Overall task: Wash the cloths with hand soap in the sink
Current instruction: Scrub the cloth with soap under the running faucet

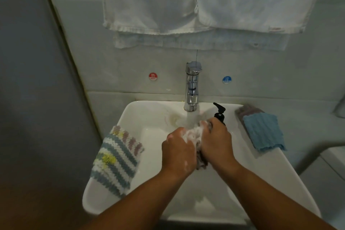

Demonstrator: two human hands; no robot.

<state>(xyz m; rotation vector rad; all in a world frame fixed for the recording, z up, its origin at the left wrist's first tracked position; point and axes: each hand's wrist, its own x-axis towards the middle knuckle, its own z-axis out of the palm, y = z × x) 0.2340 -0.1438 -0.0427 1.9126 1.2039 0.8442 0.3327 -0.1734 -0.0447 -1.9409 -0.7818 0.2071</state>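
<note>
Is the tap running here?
On: water streams from the faucet onto the sudsy cloth gripped by the left hand and right hand.

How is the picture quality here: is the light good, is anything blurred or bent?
Head view: dim, greyish light; the wide lens bends the sink rim; the soapy cloth between left hand and right hand looks soft; small glare on the tap.

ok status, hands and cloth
Left hand and right hand both grip soapy cloth under running tap. Striped cloth, blue cloth on sink rim. Soap pump just behind right hand.
</note>
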